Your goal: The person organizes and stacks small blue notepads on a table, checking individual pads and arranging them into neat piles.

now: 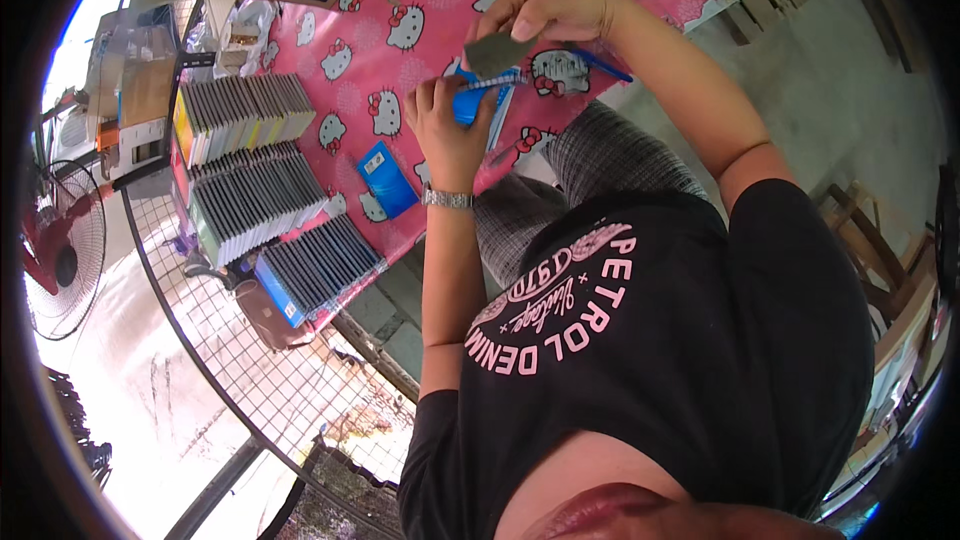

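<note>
To the far left of the blue paper-covered booklet [465, 108], three rows of thin, dark-edged slabs [258, 195] stand tightly side by side on the pink patterned cloth [350, 93]. The row nearest the body runs close to the cloth's edge, so a bump from the left forearm could plausibly tip its end pieces off.

Between those rows and the booklet, a flat blue rectangular pad [388, 181] lies alone, slightly askew and near the same edge; a dragging wrist might sweep it down.

The left hand [447, 130] is palm down over the booklet, fingers bent and thumb spread across it, seemingly pressing it in place. If that pressure eases, the booklet could skid or turn. A narrow white-and-blue checked strip [494, 82] crosses the booklet's upper part; being thin, it could get creased or pushed crooked.

Just above the booklet, the right hand [560, 12] pinches a flat, dark grey-green rectangular piece [495, 56] between thumb and fingers. Held near one end, it could swivel or slip; whether it touches the strip, I cannot tell.

Right of the booklet, a slim blue stick-like thing [604, 66] lies below the right forearm, where a lowered arm could knock it.
</note>
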The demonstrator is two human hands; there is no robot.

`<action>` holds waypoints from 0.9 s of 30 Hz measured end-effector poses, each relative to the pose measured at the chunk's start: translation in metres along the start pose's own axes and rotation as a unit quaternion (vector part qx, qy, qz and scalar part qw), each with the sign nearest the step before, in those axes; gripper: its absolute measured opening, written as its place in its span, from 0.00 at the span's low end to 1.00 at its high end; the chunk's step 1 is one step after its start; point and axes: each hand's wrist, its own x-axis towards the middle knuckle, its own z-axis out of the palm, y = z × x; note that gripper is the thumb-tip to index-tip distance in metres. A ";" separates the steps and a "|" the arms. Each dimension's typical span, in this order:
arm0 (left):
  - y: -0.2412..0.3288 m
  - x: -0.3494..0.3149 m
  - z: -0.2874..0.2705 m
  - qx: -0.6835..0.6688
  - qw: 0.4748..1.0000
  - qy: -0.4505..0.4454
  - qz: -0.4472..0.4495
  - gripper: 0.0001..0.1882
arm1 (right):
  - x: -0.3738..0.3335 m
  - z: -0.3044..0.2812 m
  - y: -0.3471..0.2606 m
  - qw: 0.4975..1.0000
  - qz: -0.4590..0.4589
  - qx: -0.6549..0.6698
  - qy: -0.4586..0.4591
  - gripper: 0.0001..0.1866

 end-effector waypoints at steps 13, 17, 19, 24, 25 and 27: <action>-0.009 0.000 -0.003 -0.055 0.997 0.018 -0.050 0.20 | 0.006 0.010 -0.016 0.989 -0.048 0.126 -0.052 0.22; -0.028 0.007 -0.018 -0.081 0.993 -0.025 -0.082 0.17 | 0.018 0.006 -0.014 0.994 -0.034 0.102 -0.024 0.22; -0.031 0.007 -0.018 -0.135 0.983 -0.041 -0.118 0.15 | 0.024 0.009 -0.012 0.990 -0.029 0.135 -0.040 0.23; -0.055 -0.005 -0.009 -0.309 0.926 -0.059 -0.209 0.13 | 0.037 0.010 -0.018 0.958 -0.077 0.251 -0.118 0.22; -0.059 -0.008 -0.006 -0.328 0.919 -0.052 -0.213 0.13 | 0.041 0.009 -0.014 0.986 -0.018 0.131 -0.098 0.23; -0.054 -0.002 -0.007 -0.338 0.912 -0.065 -0.222 0.13 | 0.048 -0.003 -0.005 0.987 0.101 -0.117 -0.037 0.25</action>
